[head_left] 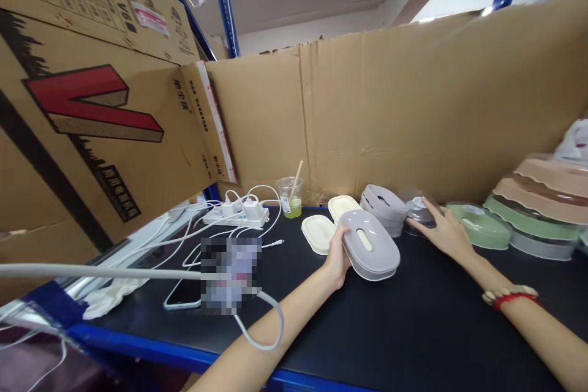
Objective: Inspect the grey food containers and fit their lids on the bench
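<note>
Holding pale-grey oval container (378, 246), cream strip (364, 240) central.

an oval lilac-grey plastic container (381, 251) is marked by a cream strip (364, 239); a flat black tabletop (413, 331) is edged in blue; a brown cardboard box (151, 165) is printed with a red, black-outlined v (98, 112).

- Left hand (339, 262) grips the grey oval container (384, 246) by its left side.
- Right of that container, the right hand (443, 229) reaches over a clear cover (414, 213), fingers spread.
- Behind it: stacked grey pieces (380, 211).
- Left of it: cream oval pieces (316, 234); farther left, a plastic cup (293, 206).
</note>
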### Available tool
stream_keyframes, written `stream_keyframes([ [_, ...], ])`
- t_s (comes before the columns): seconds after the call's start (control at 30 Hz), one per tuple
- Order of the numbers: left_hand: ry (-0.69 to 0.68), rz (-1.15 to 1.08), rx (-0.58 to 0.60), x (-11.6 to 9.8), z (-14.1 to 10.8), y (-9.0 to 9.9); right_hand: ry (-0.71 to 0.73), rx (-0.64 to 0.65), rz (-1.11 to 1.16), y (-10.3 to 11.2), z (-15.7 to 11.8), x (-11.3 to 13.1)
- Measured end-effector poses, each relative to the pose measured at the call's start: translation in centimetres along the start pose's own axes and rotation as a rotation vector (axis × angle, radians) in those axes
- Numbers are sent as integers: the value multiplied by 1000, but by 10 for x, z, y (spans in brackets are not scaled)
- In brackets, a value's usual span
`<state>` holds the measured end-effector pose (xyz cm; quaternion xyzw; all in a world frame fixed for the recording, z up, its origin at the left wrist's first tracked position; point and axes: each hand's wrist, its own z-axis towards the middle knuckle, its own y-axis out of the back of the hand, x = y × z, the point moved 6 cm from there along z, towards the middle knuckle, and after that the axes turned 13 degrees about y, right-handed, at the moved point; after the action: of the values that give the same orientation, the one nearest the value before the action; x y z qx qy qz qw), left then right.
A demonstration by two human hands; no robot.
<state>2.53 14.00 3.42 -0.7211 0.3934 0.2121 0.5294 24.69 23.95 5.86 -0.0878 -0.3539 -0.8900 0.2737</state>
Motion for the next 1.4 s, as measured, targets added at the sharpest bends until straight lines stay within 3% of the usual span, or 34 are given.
stream_keyframes([
  [0.1, -40, 42, -8, -7, -2, 1, 65, -243, 29, 20, 0, 16],
  [0.2, -76, 10, 23, -13, -2, 3, 294, -381, 177, 33, -4, 52],
  [0.3, -104, -21, 115, -19, -2, 0, 637, -167, 355, 21, -16, 101],
  [0.37, -124, -29, 158, -20, -2, -2, 750, 0, 404, 9, -28, 123],
  [0.43, -141, -17, 145, -20, -2, -1, 718, 77, 460, 2, -35, 132],
  [0.57, -142, 31, 48, -17, 1, 5, 505, 196, 654, -8, -38, 133],
  [0.67, -145, 70, 43, -16, 2, 5, 190, 222, 874, -12, -38, 128],
  [0.73, -168, 115, 32, -18, 1, 5, -43, 312, 997, -20, -42, 128],
  [0.83, -171, 149, -18, -21, 1, 8, -221, 478, 1107, -25, -50, 135],
  [1.03, -185, 144, -57, -24, 3, 12, -212, 467, 1125, -21, -50, 136],
  [1.23, -472, 361, 85, -34, -10, -4, 109, 181, 1035, -16, -42, 129],
  [1.4, -560, 393, 41, -35, -18, -7, 166, 188, 1091, -16, -41, 129],
])
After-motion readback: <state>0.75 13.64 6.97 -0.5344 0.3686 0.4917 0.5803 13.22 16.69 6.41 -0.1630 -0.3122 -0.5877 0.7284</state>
